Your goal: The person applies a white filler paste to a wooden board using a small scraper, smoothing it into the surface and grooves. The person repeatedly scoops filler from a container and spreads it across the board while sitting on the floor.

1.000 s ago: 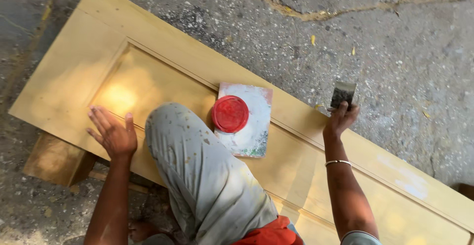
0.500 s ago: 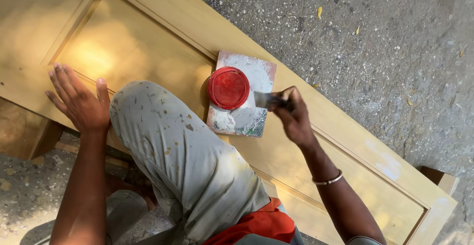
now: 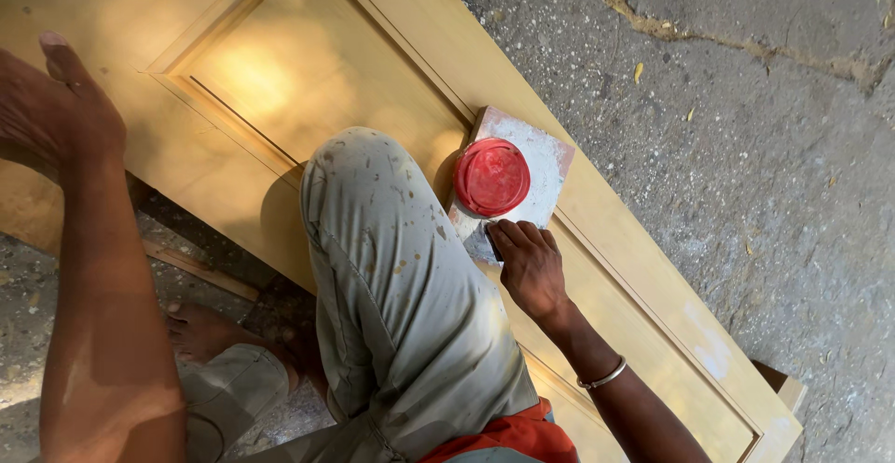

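On concrete (image 3: pixel 746 174) lies a door (image 3: pixel 308 81). The right hand (image 3: pixel 530 262) grips a scraper (image 3: pixel 480 239) beside the red lid (image 3: pixel 491 177) on a board (image 3: pixel 550 160). The left hand (image 3: pixel 51 113) rests open-fingered at the door's far edge.

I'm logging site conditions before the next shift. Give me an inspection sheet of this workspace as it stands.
Surface: yellow panelled door lying flat, raised on a wooden block at the far end.
Job's things: paint-smeared board on the door, red lid on the board.
Clutter: dry leaves on the ground.
Hands: left hand rests flat on the door; right hand at the board's near edge, closed on a scraper that is mostly hidden.
Cables: nothing seen.
Surroundings: cracked concrete ground; the person's knee in spattered trousers over the door.
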